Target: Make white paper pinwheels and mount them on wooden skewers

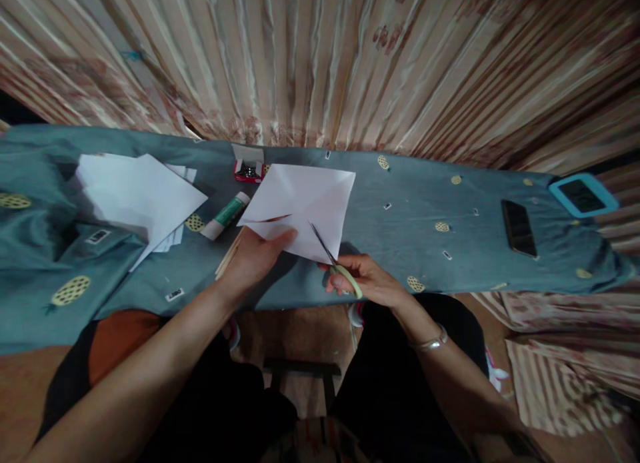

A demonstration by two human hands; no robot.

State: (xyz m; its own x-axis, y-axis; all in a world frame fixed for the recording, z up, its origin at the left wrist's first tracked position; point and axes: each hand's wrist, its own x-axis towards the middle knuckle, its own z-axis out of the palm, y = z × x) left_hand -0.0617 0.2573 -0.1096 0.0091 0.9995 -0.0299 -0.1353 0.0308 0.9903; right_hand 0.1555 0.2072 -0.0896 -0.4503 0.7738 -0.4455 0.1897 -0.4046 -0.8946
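Observation:
A square white sheet of paper (305, 193) is held above the cloth, with crease lines running toward its middle. One slit opens it from the left corner inward. My left hand (257, 256) grips the paper's near left edge, thumb on top and fingers hidden beneath. In my right hand (363, 276) are scissors (345, 278) with pale green handles. Their blades lie at the paper's near right corner, pointing toward its centre; whether they are cutting there I cannot tell. Beside my left hand, thin wooden sticks (229, 258) lie partly covered.
A glue stick (227, 215) and a small open red box of pins (249, 166) lie left of the paper. Farther left are loose white sheets (130, 190). A dark phone (519, 228) and a blue-framed device (583, 194) rest at the right. Curtains (320, 63) hang behind the cloth-covered table (400, 203).

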